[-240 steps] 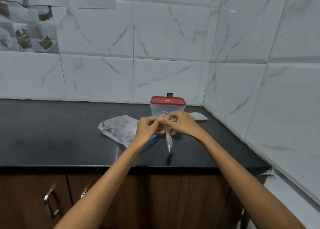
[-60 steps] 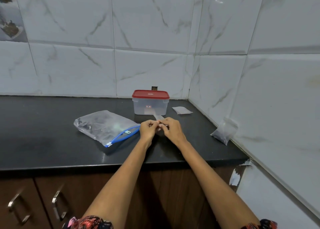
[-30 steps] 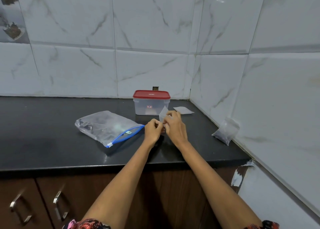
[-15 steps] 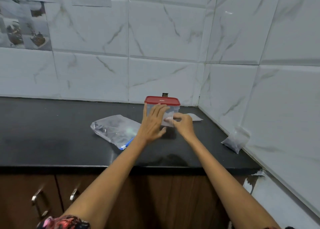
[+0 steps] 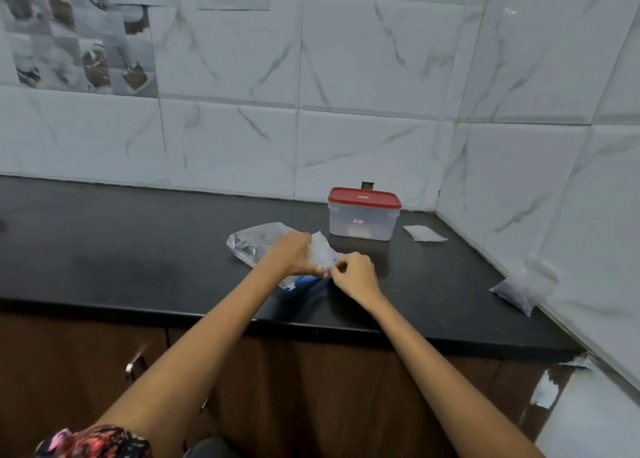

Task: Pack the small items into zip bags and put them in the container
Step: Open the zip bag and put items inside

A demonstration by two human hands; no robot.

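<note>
Above the black counter (image 5: 138, 250), my left hand (image 5: 291, 257) and my right hand (image 5: 353, 277) together pinch a small clear zip bag (image 5: 320, 251), fingertips meeting at its lower edge. Behind my left hand lies a larger clear bag with a blue zipper (image 5: 252, 243), partly hidden by the hand. A clear plastic container with a red lid (image 5: 363, 218) stands shut near the back corner. What is inside the small bag cannot be made out.
A flat small bag (image 5: 424, 233) lies right of the container. Another filled clear bag (image 5: 523, 284) leans against the right tiled wall. Brown cabinet doors with a metal handle (image 5: 133, 366) sit below the counter edge.
My left hand has left the container's side and come back toward me; both hands now pinch the small bag lower, over the blue zipper bag. The camera has tilted and shifted left.
</note>
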